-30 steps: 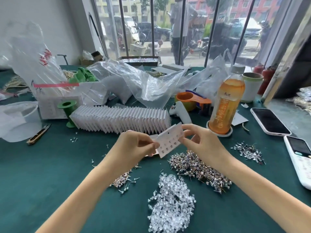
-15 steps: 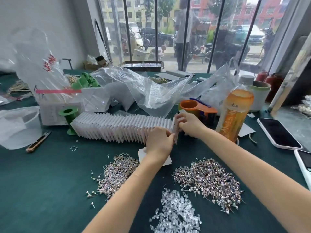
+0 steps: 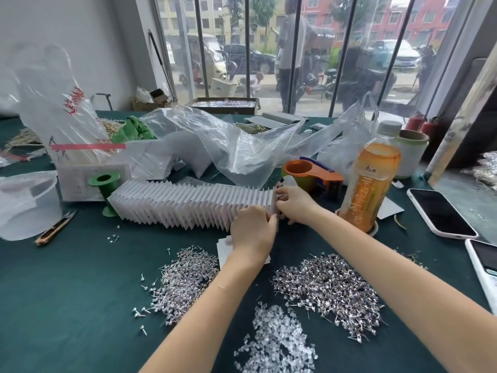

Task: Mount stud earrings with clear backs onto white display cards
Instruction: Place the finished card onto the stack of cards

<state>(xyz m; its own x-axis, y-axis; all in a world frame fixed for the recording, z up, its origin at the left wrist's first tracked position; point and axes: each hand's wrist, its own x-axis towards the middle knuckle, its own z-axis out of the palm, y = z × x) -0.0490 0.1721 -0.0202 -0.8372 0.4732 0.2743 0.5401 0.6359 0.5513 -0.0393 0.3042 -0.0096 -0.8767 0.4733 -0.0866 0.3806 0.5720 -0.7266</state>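
Note:
A long row of upright white display cards [image 3: 188,203] runs across the green table. At its right end stands one more card [image 3: 274,203], pinched between my left hand [image 3: 252,230] and my right hand [image 3: 293,204]. A few loose blank cards [image 3: 224,246] lie flat under my left wrist. Two heaps of silver stud earrings [image 3: 185,281] [image 3: 330,286] lie nearer me, left and right. Between them, closest to me, is a heap of clear backs [image 3: 274,343].
An orange drink bottle [image 3: 371,179] and an orange tape dispenser [image 3: 312,172] stand right of my hands. Two phones [image 3: 441,214] lie at far right. Crumpled plastic bags [image 3: 228,146] lie behind the row, a green spool [image 3: 105,181] at its left end, snips [image 3: 55,228] further left.
A second ago both hands held a filled card up in front of me. They carried it forward and down to the right end of the card row, where they now hold it.

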